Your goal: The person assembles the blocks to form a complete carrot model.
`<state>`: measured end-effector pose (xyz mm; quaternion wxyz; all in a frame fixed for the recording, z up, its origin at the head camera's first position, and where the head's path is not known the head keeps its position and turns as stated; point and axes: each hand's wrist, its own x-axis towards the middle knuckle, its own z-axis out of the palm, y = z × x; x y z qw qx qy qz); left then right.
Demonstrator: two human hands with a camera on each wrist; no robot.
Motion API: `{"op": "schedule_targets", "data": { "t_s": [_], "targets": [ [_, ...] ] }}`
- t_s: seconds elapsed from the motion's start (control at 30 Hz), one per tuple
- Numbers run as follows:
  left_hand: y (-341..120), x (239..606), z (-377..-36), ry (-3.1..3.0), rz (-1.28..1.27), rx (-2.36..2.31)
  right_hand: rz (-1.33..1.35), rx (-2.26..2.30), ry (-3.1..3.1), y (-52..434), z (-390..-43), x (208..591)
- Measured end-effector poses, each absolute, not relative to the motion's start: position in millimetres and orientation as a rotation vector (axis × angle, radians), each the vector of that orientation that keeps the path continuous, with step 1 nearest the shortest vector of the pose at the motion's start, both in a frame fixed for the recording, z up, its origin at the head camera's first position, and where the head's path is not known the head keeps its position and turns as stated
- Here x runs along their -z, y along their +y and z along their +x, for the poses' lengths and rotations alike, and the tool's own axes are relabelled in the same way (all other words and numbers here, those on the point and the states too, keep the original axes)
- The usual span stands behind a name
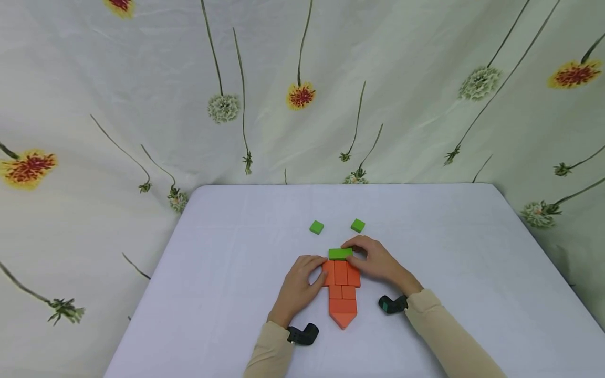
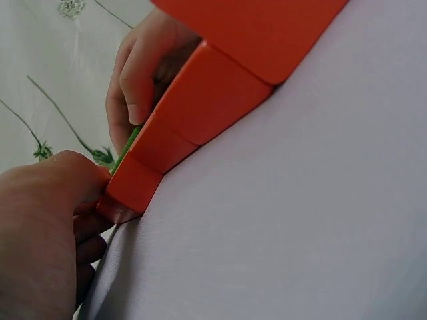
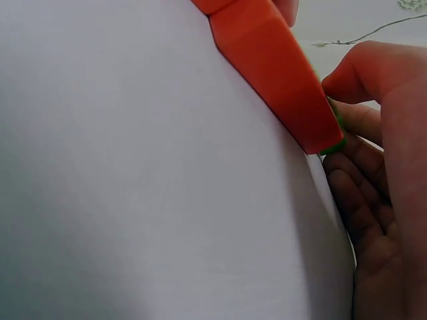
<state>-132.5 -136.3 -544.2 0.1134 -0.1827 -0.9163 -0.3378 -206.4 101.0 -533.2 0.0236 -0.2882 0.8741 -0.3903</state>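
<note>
From my head camera I look forward and down across the white table, with both hands and the orange block figure low in the middle and the flowered cloth behind. My left wrist camera sits almost on the tabletop, very near the orange block figure, looking along its left edge. My right wrist camera is equally low and close on the other edge; all three views share that figure.

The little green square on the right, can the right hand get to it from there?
Probably yes. The little green square lies just beyond the right hand, with only bare table between them. But its fingers now hold the green bar.
</note>
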Motion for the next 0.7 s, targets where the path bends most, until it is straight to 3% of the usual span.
{"op": "schedule_targets", "data": {
  "t_s": [0.7],
  "targets": [
    [-135.7, 547.2, -135.3, -2.696, -0.536, 0.983, -0.904, 1.257, 2.732, 103.5, -206.3, 537.4]
  ]
}}
